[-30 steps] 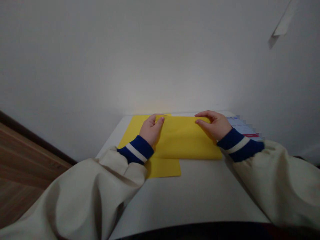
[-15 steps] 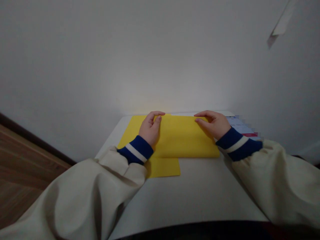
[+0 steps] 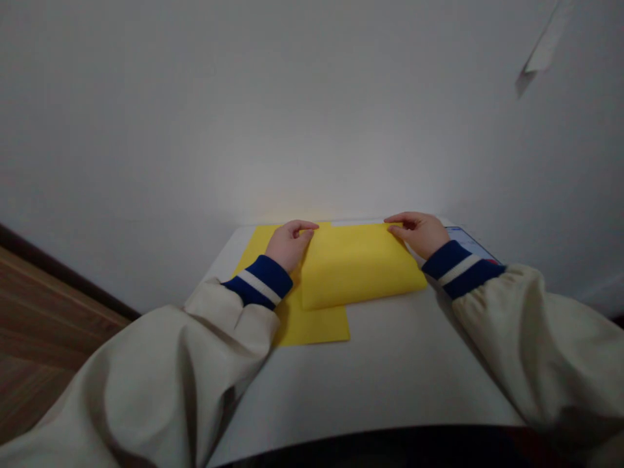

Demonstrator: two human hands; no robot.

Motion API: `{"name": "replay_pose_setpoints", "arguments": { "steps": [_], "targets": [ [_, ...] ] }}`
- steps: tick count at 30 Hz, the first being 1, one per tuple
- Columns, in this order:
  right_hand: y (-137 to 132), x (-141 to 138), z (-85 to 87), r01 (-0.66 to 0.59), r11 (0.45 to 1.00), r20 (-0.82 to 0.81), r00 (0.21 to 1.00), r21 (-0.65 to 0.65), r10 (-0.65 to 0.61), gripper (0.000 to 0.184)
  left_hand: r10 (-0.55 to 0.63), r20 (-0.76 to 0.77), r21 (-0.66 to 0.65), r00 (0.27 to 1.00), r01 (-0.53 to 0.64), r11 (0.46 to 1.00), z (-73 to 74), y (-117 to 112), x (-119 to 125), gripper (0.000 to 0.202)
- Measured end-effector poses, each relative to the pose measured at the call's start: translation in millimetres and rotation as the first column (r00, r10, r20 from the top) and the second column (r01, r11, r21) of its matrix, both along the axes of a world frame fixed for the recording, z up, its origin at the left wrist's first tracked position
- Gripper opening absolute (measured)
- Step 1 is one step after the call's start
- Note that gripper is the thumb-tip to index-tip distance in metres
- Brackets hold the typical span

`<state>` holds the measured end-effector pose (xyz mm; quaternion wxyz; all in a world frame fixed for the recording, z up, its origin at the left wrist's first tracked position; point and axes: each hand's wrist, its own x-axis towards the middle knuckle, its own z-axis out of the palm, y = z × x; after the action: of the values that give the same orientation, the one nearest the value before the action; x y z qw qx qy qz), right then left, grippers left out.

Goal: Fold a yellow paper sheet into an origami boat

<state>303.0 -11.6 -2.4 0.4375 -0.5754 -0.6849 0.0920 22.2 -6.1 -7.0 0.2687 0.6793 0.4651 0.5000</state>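
Observation:
A folded yellow sheet of paper (image 3: 361, 263) lies before me, its rounded fold toward me and its bottom edge slanting up to the right. My left hand (image 3: 287, 247) pinches its far left corner between thumb and fingers. At the far right corner, my right hand (image 3: 425, 236) grips the paper the same way. Beneath it, partly covered, a second yellow sheet (image 3: 314, 328) lies flat on the table. My left hand and sleeve hide part of that lower sheet.
The white table (image 3: 390, 377) stands against a pale wall (image 3: 312, 117). A printed item with a blue edge (image 3: 470, 242) lies past my right wrist. Wooden panelling (image 3: 43, 325) is at the left. A white strip (image 3: 546, 49) hangs on the wall at upper right.
The folded sheet's near left corner now shows clear, and its right side has lifted slightly. My left hand has shifted a little left; the fingers of both hands have closed on the far edge.

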Motion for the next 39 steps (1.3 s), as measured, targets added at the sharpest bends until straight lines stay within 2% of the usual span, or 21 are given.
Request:
{"name": "replay_pose_setpoints", "arguments": {
  "steps": [1, 3, 5, 11, 16, 22, 25, 29, 35, 39],
  "targets": [
    [2, 2, -2.0, -0.001, 1.0, 0.011, 1.0, -0.018, 0.002, 0.024, 0.044, -0.095, 0.008, 0.995, -0.044, 0.999, 3.9, 0, -1, 0.015],
    [6, 5, -5.3, -0.009, 0.998, 0.059, 0.998, -0.057, 0.012, 0.023, 0.034, -0.251, 0.044, 0.967, -0.024, 0.999, 10.5, -1, -1, 0.011],
    [9, 6, -7.0, -0.01, 0.995, 0.131, 0.991, -0.096, 0.022, 0.022, 0.015, -0.345, 0.062, 0.939, 0.007, 0.998, 13.9, -1, 0, 0.01],
    [6, 3, -2.7, -0.04, 0.991, 0.343, 0.936, -0.131, 0.083, 0.017, 0.004, -0.51, 0.103, 0.86, 0.057, 0.993, 8.7, 6, -1, 0.015],
    [3, -4, 1.5, -0.043, 0.99, 0.417, 0.904, -0.131, 0.094, 0.018, 0.025, -0.624, 0.192, 0.781, 0.122, 0.974, 4.4, 11, -5, 0.026],
    [2, -9, 6.0, -0.033, 0.984, 0.485, 0.867, -0.175, 0.115, 0.02, 0.027, -0.804, 0.239, 0.594, 0.281, 0.929, 2.1, 12, -9, 0.03],
    [1, -9, 7.3, -0.028, 0.978, 0.487, 0.864, -0.205, 0.127, 0.023, 0.039, -0.848, 0.228, 0.528, 0.297, 0.927, 1.0, 13, -10, 0.032],
    [2, -7, 7.2, -0.077, 0.978, 0.504, 0.847, -0.196, 0.168, 0.024, 0.041, -0.856, 0.207, 0.516, 0.268, 0.941, 1.4, 12, -9, 0.031],
    [5, -7, 6.4, -0.112, 0.977, 0.607, 0.77, -0.179, 0.199, 0.026, 0.036, -0.878, 0.184, 0.477, 0.268, 0.946, 10.0, 4, -3, 0.027],
    [5, -9, 8.0, -0.105, 0.974, 0.634, 0.744, -0.201, 0.211, 0.027, 0.025, -0.9, 0.144, 0.435, 0.242, 0.96, 17.4, -4, 1, 0.046]
  ]
}}
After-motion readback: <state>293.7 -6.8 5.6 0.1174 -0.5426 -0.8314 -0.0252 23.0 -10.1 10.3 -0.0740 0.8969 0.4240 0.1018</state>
